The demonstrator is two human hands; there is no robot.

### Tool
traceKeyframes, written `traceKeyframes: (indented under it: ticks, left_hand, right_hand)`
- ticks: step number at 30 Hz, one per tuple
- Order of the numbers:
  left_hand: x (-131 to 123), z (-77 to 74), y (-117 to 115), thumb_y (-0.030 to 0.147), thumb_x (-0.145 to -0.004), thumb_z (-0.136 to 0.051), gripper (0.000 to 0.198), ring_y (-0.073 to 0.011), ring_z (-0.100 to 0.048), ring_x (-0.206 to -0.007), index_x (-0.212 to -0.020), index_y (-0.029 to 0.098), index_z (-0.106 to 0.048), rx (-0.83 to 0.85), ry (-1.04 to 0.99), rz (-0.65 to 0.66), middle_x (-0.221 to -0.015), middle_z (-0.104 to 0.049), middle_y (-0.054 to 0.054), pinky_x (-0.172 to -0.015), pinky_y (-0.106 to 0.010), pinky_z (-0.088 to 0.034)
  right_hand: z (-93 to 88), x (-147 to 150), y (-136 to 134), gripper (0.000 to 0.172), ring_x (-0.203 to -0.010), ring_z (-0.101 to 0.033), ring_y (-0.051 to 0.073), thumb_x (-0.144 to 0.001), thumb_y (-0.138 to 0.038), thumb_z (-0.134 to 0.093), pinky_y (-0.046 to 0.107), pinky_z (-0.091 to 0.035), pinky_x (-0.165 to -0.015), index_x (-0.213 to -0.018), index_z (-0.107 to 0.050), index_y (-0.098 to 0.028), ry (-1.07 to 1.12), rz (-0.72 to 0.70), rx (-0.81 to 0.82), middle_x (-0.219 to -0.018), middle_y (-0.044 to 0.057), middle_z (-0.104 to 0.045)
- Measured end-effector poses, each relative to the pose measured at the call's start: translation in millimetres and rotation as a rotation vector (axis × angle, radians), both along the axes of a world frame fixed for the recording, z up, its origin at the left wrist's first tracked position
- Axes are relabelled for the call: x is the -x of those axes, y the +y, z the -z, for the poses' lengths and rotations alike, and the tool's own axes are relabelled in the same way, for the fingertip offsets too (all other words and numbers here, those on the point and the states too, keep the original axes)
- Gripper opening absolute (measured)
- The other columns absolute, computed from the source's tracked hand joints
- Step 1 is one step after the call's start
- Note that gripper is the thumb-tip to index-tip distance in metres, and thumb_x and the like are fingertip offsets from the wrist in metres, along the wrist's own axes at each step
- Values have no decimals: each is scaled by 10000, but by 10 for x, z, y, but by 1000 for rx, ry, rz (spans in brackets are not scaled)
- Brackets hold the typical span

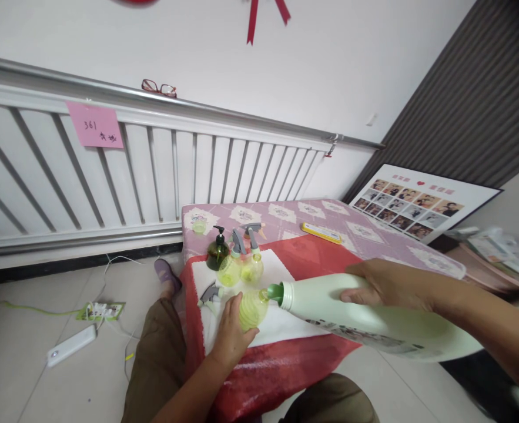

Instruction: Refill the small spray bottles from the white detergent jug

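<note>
My left hand (233,336) is wrapped round a yellow-green ribbed spray bottle (254,310) without its top, tilted toward the right. In my right hand (374,285) is a large pale green detergent bottle (395,329), tipped nearly level, its spout at the small bottle's mouth. Whether liquid is flowing I cannot tell. A grey spray head (210,294) lies left of the held bottle. Behind stand two yellow spray bottles (230,270) with grey triggers and a dark green pump bottle (217,254).
A white cloth (281,320) and red sheet (259,376) cover part of the patterned table (281,214). A yellow box (321,232) lies farther back. The radiator (188,158) runs behind. A white power strip (72,345) and cables lie on the floor. A photo board (411,188) leans at right.
</note>
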State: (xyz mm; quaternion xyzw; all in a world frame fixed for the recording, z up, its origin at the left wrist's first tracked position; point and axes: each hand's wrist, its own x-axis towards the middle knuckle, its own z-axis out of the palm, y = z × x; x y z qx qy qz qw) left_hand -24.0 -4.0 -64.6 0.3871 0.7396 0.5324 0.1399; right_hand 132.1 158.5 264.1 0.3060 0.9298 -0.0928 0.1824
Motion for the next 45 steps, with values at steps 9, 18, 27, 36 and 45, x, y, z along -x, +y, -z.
traceKeyframes:
  ticks: [9, 18, 27, 36, 45]
  left_hand:
    - [9, 31, 15, 211, -650, -683, 852, -281, -377, -1352, -1406, 176, -292, 9, 14, 4, -1410, -424, -143, -1157, -412, -292]
    - [-5, -2, 1, 215, -653, -677, 842, -279, -373, -1355, -1405, 162, -303, -2, -9, 2, -1413, -419, -145, -1156, -405, -286]
    - [-2, -56, -4, 243, -636, -665, 860, -280, -357, -1370, -1413, 117, -318, 28, -44, 12, -1434, -412, -164, -1167, -374, -257]
    - [1, -48, -1, 255, -635, -670, 865, -285, -359, -1366, -1414, 126, -318, 41, -43, 15, -1434, -419, -162, -1169, -377, -259]
    - [-1, -23, 0, 239, -636, -677, 862, -275, -358, -1369, -1414, 148, -319, 27, -41, 7, -1432, -417, -146, -1172, -370, -260]
  right_hand:
    - [-14, 21, 4, 382, -747, -642, 253, -808, -573, -522, 316, -417, -626, -795, -593, -197, -50, -4, 65, -800, 70, -692]
    - [-14, 12, 5, 380, -735, -641, 243, -813, -572, -516, 306, -410, -612, -764, -586, -202, -44, -13, 60, -784, 63, -687]
    - [48, -22, 86, 415, -753, -655, 258, -814, -607, -508, 327, -433, -637, -796, -592, -201, -47, -28, 39, -812, 76, -707]
    - [35, -34, 96, 443, -761, -659, 264, -805, -630, -514, 334, -442, -645, -811, -592, -194, -46, -23, 46, -826, 81, -712]
    - [31, -15, 90, 452, -730, -646, 261, -771, -648, -530, 329, -422, -616, -763, -604, -202, -28, -12, 59, -769, 63, -700]
